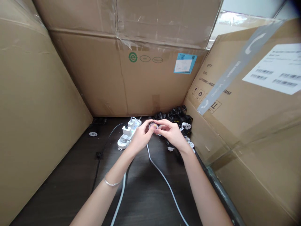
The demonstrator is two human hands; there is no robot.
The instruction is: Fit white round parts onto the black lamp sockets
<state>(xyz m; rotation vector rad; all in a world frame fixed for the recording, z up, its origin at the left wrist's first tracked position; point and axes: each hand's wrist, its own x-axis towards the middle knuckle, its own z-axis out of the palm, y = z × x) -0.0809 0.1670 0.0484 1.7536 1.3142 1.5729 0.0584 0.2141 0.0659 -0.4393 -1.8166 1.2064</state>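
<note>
View from my head, facing forward and down, fairly near my left hand (141,134) and right hand (172,133).

Cartons (162,84): matt brown cardboard. Grey tape (224,82): smooth plastic, slight sheen. White label (272,61): matt paper. Tabletop (70,191): dark wood-grain finish, low gloss. Power strip (122,143): smooth white plastic. 2 pale cables (162,175): smooth plastic jackets. Bracelet (113,184): polished metal. Held round piece (153,126): probably plastic, too small to confirm.

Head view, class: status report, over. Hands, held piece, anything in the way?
Left hand, right hand: both holding small round piece. Piece partly hidden. Power strip beside left hand, black clutter beyond right hand.
</note>
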